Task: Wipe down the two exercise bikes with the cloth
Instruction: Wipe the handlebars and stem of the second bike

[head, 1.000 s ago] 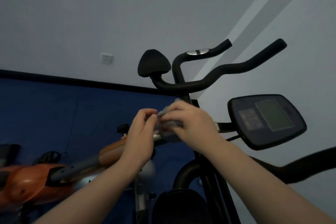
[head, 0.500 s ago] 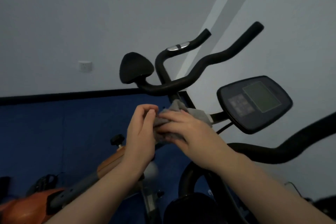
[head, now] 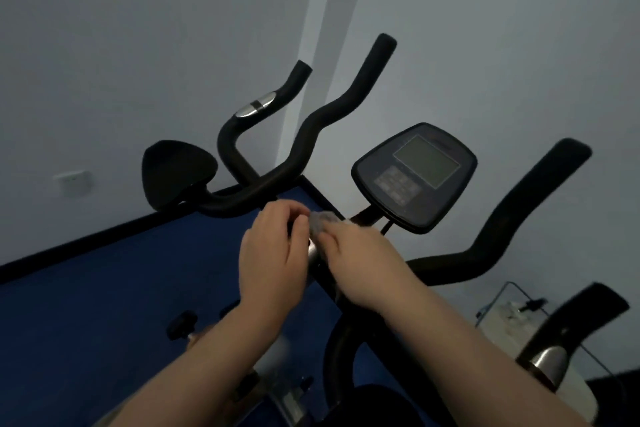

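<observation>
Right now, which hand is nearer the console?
Right. The right hand sits just below-left of the console, holding the cloth; the left hand is farther left.

The right hand (head: 360, 260) covers most of the grey cloth (head: 322, 221); the lower bike frame (head: 287, 392) is blurred.

No words or numbers could be read, the bike's console (head: 414, 176) had a blank grey screen (head: 427, 161), its buttons (head: 398, 186) were too blurry to read
</observation>
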